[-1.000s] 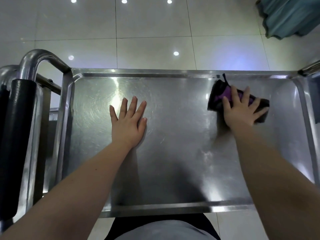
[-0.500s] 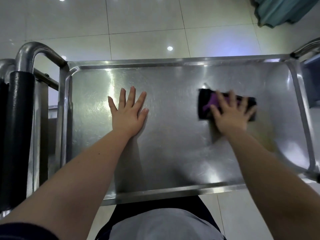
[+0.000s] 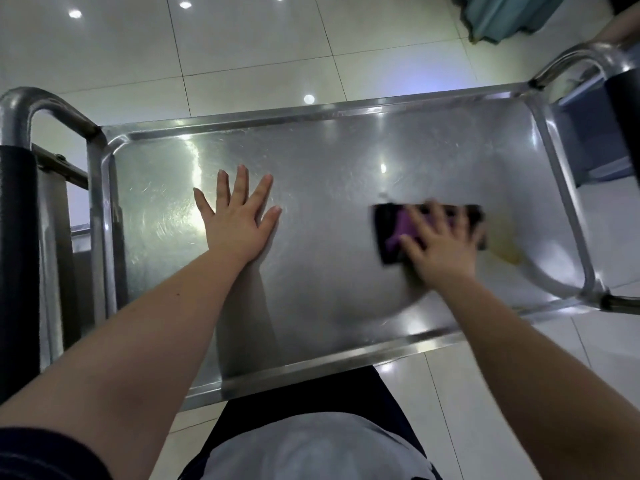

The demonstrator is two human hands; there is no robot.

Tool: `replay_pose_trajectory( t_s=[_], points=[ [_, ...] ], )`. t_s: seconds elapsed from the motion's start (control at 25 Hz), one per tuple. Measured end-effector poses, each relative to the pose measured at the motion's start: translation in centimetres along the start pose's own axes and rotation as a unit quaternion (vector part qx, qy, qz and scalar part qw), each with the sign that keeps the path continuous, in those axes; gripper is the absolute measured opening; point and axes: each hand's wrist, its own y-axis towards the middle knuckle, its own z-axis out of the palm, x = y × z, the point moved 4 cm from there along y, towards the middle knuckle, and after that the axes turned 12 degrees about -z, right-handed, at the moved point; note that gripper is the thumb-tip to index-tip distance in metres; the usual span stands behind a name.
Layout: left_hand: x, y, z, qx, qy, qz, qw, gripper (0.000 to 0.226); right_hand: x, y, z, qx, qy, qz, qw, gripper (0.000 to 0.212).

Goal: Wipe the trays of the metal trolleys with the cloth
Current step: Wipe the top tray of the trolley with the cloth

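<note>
A shiny metal trolley tray (image 3: 329, 161) fills the middle of the view. My left hand (image 3: 239, 220) lies flat on its left half, fingers spread, holding nothing. My right hand (image 3: 441, 242) presses flat on a dark cloth with a purple patch (image 3: 391, 230) on the tray's right half; hand and cloth are motion-blurred. A yellowish smear (image 3: 505, 251) shows on the metal just right of the cloth.
A curved steel handle with a black grip (image 3: 17, 237) stands at the trolley's left end, another handle (image 3: 620, 84) at the right end. A teal fabric (image 3: 498, 15) lies on the tiled floor at the far right. My torso is against the near rim.
My right hand has slid the cloth from the far right corner toward me and leftward across the tray. My left hand has stayed flat in place. The camera view has shifted.
</note>
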Motion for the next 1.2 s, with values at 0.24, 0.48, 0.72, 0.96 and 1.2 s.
replay_pose_trajectory(
  t_s=[0.24,0.48,0.72,0.96,1.2],
  points=[
    [-1.4,-5.6,1.5,0.002,0.000,0.031,1.000,0.055,7.9,-1.0,1.0,0.003,0.027,0.043,0.999,0.067],
    [-1.1,-5.9,2.3,-0.005,-0.015,0.025,1.000,0.054,7.6,-4.8,2.0,-0.023,-0.036,-0.130,0.991,0.065],
    [-1.3,-6.2,2.5,-0.011,-0.013,0.023,1.000,0.055,7.1,-6.8,2.2,-0.028,0.088,0.224,0.970,0.064],
    [-1.1,-6.1,2.4,-0.006,-0.015,0.029,0.999,0.055,13.9,-11.5,3.9,-0.036,-0.028,-0.219,0.975,0.065],
    [-1.4,-6.1,2.7,-0.007,-0.003,0.033,0.999,0.057,3.9,-10.3,2.8,-0.025,0.093,0.254,0.962,0.061]
  ],
)
